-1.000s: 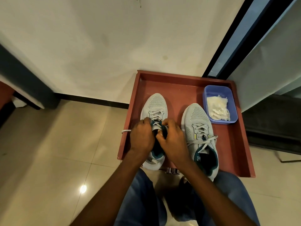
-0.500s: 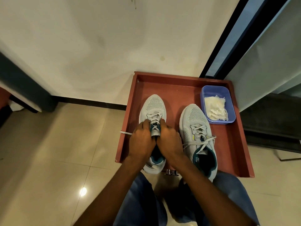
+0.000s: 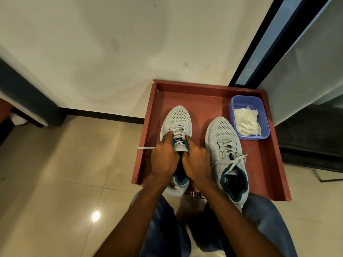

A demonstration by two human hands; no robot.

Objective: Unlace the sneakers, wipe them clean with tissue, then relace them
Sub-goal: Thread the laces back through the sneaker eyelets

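Two light grey sneakers with teal lining stand side by side in a red tray (image 3: 263,164). The left sneaker (image 3: 177,118) has its upper eyelets unlaced and its tongue showing. My left hand (image 3: 164,158) grips its left side at the laces, and my right hand (image 3: 195,162) grips its right side beside the tongue. A loose white lace end (image 3: 145,148) trails over the tray's left rim. The right sneaker (image 3: 225,154) is laced, with a loose bow. White tissue (image 3: 246,124) lies in a blue tub (image 3: 233,108) at the tray's back right.
The tray sits on a beige tiled floor against a cream wall. A dark door frame (image 3: 252,51) rises behind the tub. My knees in blue trousers (image 3: 163,225) are at the tray's near edge, with a small metal object (image 3: 195,195) between them.
Both hands have slid forward along the left sneaker, from its collar to the lower laces. The tongue now shows between them. The view has shifted slightly.
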